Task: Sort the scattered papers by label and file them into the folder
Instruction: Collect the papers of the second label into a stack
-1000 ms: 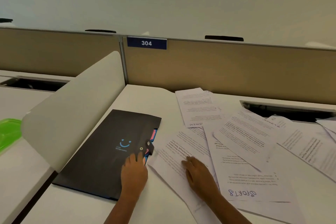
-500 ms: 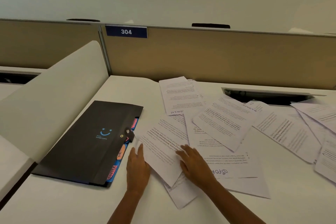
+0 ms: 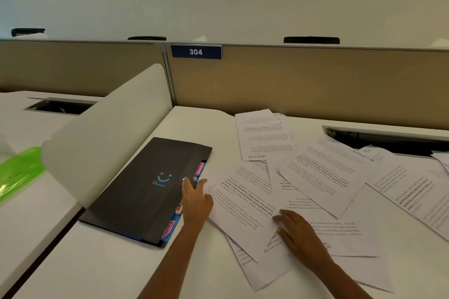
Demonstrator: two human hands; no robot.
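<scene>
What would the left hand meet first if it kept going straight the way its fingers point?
Probably the black folder. The left hand points away from the person, its fingertips already at the folder's right edge near the clasp, beside the coloured tabs. Whether they touch it is unclear.

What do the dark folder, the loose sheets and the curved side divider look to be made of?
Dark folder: probably thin plastic, matte charcoal; it shows a soft sheen, a printed smiley and a snap tab.
Loose sheets: ordinary white printer paper, matte; thin, overlapping, with printed text and handwritten labels.
Curved side divider: smooth off-white rigid panel, perhaps laminate or plastic; the look cannot settle which.
</scene>
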